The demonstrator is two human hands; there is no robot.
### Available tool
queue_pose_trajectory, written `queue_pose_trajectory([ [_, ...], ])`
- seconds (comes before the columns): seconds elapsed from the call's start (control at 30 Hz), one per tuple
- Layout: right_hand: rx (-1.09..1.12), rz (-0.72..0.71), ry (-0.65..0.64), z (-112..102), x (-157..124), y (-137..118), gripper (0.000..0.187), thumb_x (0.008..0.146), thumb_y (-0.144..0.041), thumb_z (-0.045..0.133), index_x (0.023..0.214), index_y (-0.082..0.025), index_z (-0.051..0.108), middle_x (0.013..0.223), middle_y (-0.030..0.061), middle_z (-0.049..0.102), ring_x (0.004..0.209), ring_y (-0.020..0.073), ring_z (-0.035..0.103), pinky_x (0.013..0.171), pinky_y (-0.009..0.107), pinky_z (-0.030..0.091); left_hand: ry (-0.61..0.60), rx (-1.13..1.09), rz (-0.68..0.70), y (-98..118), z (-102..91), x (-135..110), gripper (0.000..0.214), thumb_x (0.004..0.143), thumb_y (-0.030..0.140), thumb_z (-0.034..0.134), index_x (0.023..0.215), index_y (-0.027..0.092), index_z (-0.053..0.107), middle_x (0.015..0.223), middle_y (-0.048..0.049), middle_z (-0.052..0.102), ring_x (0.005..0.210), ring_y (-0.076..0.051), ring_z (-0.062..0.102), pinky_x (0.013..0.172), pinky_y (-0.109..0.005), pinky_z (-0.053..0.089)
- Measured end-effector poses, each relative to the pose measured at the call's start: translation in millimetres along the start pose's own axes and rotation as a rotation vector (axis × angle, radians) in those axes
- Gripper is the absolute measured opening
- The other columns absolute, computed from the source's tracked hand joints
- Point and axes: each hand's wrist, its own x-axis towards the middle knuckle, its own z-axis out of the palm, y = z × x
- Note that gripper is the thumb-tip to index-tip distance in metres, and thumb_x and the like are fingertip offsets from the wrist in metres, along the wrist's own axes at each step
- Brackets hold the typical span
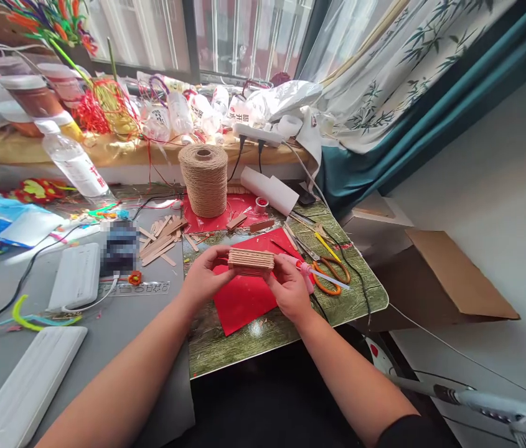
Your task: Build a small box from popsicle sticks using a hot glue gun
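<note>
1. A person seated at a cluttered table (pixel 216 358) by a window holds a small block of stacked wooden sticks (pixel 251 267) in both hands, raised over a red sheet (pixel 248 305).
2. The left hand (pixel 206 277) has its grip drawn in around the block's left end, thumb on the near side and forefinger at the upper edge.
3. The right hand (pixel 292 289) has the opposite end in a like grip, its fingers bent against the wood. The block sits level between the two hands, its stick edges showing in rows.
4. Just beside the right hand, a pink glue gun (pixel 305 269) lies near orange-handled scissors (pixel 322 259) and a yellow pen-like tool (pixel 327 246).
5. Beyond the hands, a large spool of twine (pixel 204 183) stands upright on a second red sheet (pixel 192 218), with a small red-and-white roll (pixel 261 204) and a white paper roll (pixel 269 190) to its right.
6. Loose wooden sticks (pixel 162 242) lie heaped to the left of the spool, near a blurred dark object (pixel 120 249).
7. A clear bottle (pixel 76 162) leans in the picture at left; an open cardboard box (pixel 459 274) sits off the table's right side.
</note>
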Motion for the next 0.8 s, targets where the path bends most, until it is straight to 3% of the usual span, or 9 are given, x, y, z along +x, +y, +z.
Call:
queue_pose_trajectory([
  [0.13, -0.15, -0.059, -0.059, -16.4, 1.0, -21.7, 0.04, 0.098, -0.033, 0.073, 0.137, -0.033, 0.069, 0.14, 0.0057, 0.07, 0.134, 0.0285, 0.063, 0.121, 0.053, 0.045, -0.094, 0.029, 0.162, 5.1, -7.3, -0.4, 0.036, 0.088, 0.031, 0.082, 0.122, 0.023, 0.072, 0.121, -0.0114, 0.074, 0.113, -0.025, 0.07, 0.104, -0.044, 0.057],
  [0.27, -0.292, -0.119, -0.154, -29.3, 0.3, -40.1, 0.046, 0.099, -0.032, 0.071, 0.144, -0.035, 0.064, 0.146, 0.0051, 0.067, 0.138, 0.0279, 0.06, 0.121, 0.052, 0.045, -0.075, 0.091, 0.292, 10.9, -11.3, -0.8, 0.032, 0.089, 0.03, 0.081, 0.12, 0.025, 0.076, 0.122, -0.012, 0.076, 0.117, -0.026, 0.07, 0.106, -0.047, 0.055],
  [0.47, -0.4, -0.204, -0.25, -36.0, -1.4, -55.7, 0.049, 0.098, -0.032, 0.072, 0.146, -0.037, 0.062, 0.146, 0.0039, 0.067, 0.139, 0.0285, 0.06, 0.123, 0.053, 0.043, -0.138, 0.088, 0.315, 18.0, -10.1, -2.4, 0.036, 0.088, 0.027, 0.082, 0.124, 0.028, 0.076, 0.124, -0.0115, 0.076, 0.119, -0.026, 0.07, 0.106, -0.049, 0.056],
  [0.6, -0.411, -0.189, -0.259, -39.9, -2.2, -55.3, 0.045, 0.1, -0.033, 0.069, 0.145, -0.036, 0.063, 0.144, 0.0038, 0.069, 0.141, 0.028, 0.059, 0.124, 0.054, 0.041, -0.202, 0.075, 0.355, 19.9, -9.6, -3.0, 0.045, 0.083, 0.026, 0.087, 0.127, 0.029, 0.075, 0.124, -0.0112, 0.076, 0.122, -0.028, 0.069, 0.109, -0.05, 0.055],
  [0.8, -0.378, -0.111, -0.267, -43.0, -3.4, -51.4, 0.046, 0.095, -0.038, 0.076, 0.14, -0.036, 0.067, 0.141, 0.0036, 0.071, 0.141, 0.0288, 0.058, 0.129, 0.056, 0.031, -0.179, 0.132, 0.316, 21.9, -11.3, -4.8, 0.043, 0.085, 0.031, 0.086, 0.126, 0.029, 0.077, 0.121, -0.0109, 0.077, 0.115, -0.027, 0.071, 0.105, -0.048, 0.057],
])
